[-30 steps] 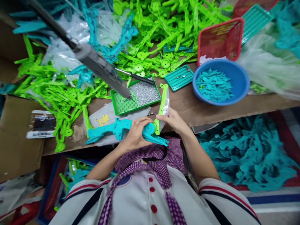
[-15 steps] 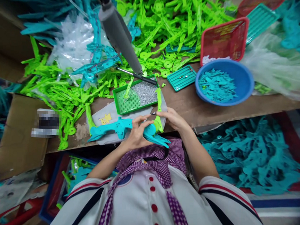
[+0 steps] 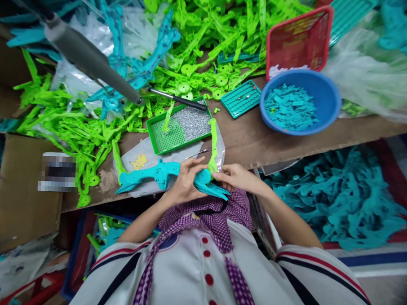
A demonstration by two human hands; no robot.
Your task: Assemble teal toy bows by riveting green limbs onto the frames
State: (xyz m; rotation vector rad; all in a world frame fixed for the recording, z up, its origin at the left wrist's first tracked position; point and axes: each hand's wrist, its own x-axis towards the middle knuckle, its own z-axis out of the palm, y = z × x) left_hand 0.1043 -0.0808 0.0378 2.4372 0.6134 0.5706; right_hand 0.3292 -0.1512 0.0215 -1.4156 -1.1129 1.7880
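My left hand (image 3: 186,182) is wrapped over the right part of a long turquoise plastic piece (image 3: 147,173), which lies across the near table edge. A lime-green plastic arm (image 3: 214,146) joins its right end and points away from me. Another green arm (image 3: 117,160) is at its left end. The fingers of my right hand (image 3: 238,177) are closed at the base of the right green arm, pinching there. Just beyond my left fingers, a thin metal tool (image 3: 200,153) lies on a grey cloth (image 3: 163,153) with a yellow cartoon print.
A green tray (image 3: 154,137) holds small silver screws; a black-handled screwdriver (image 3: 188,102) rests across its far rim. A grey hanging tool (image 3: 93,60) slants at upper left. Right stand a teal tray (image 3: 237,110), blue bowl (image 3: 326,113) and red basket (image 3: 270,52). Green parts (image 3: 209,31) pile behind.
My right hand has come nearer to me, from beside the thin tool to the green arm's base. The grey hanging tool has swung left. My left hand keeps its hold.
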